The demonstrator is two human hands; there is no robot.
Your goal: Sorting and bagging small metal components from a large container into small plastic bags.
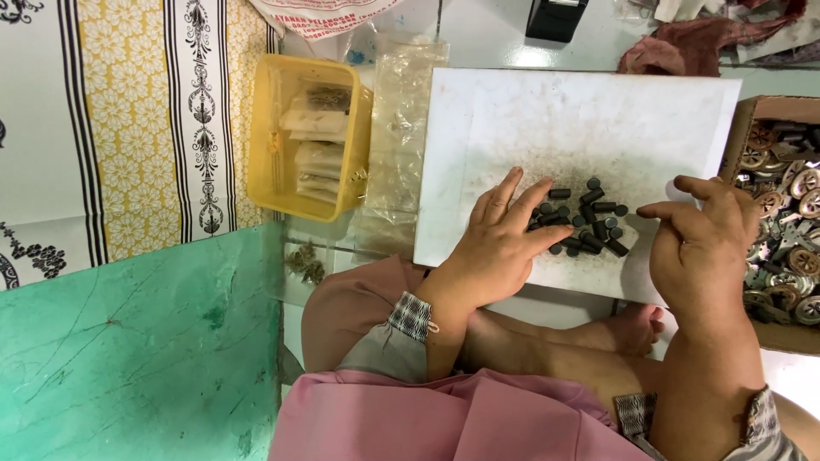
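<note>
Left hand (500, 248) lay flat, fingers spread, over the dark cylinders (585, 218) heaped near the white board's (581, 111) front edge. Right hand (700, 243) hovered just beside them, fingers loosely curled, pinching nothing visible.

The board (581, 128) is white, smudged with a grey dusty patch at its middle. The small cylinders (585, 220) lying on it are black to dark grey. The tub (266, 154) is yellow; the packets (316, 158) inside it are pale beige. The box (752, 115) is brown cardboard; the metal discs (790, 213) in it are silver and coppery brown. The cloth (128, 111) carries yellow floral bands, white bands and black ornamental stripes. The mat (137, 358) is green with fine cracks. The garment (444, 423) is pink; its cuff (413, 316) is black-and-white checked.
</note>
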